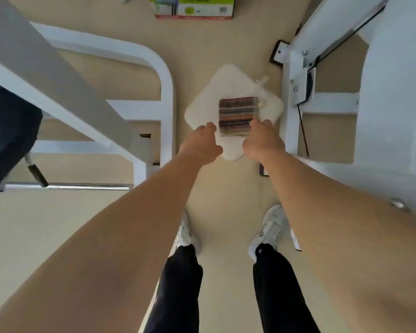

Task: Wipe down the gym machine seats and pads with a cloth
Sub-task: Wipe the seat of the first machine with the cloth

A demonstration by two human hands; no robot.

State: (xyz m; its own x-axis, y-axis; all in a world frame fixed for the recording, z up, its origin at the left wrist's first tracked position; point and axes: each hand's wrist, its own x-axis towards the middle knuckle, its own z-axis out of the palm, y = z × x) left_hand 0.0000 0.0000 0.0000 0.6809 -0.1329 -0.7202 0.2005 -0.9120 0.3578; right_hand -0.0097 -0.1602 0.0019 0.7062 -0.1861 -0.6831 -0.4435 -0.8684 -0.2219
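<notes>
You look to be at the fetching step, with wiping not yet begun. The striped cloth [238, 116] lies folded on a white cushion [226, 87] on the floor, just beyond and between your hands. Your right grip [262, 140] touches the cloth's near corner. Your left grip [203, 145] sits at the cushion's near edge, just left of the cloth. Blur hides whether either has closed on anything, so I cannot tell. Next, pinch the cloth and lift it clear without dragging the cushion. Count: one cloth, one cushion, two machine frames [163, 75] flanking your grips, one box [195, 8] well beyond.
</notes>
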